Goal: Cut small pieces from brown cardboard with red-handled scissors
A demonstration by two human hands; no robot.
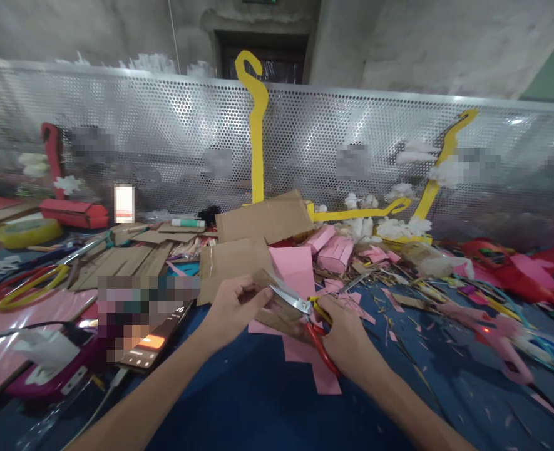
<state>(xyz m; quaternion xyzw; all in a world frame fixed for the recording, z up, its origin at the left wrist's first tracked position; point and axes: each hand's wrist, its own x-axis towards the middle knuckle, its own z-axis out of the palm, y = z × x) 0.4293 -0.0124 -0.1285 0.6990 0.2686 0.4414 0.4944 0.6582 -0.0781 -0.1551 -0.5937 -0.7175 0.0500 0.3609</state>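
Note:
My left hand (239,304) pinches a small piece of brown cardboard (283,316) just above the blue table. In my right hand (345,332) is a pair of scissors (305,308) with red and yellow handles. The scissor blades are spread and point left, over the cardboard and close to my left fingertips. Pink paper pieces (321,373) lie beneath the cardboard and in front of it. Behind my hands are a pink sheet (293,269) and a larger cardboard piece (234,263).
A phone (157,338) and a purple power strip (56,369) lie on the left, near yellow-handled scissors (32,291). A pink glue gun (497,332) rests among scraps at right. Yellow hook-shaped pieces (256,144) stand before a perforated metal panel (173,125).

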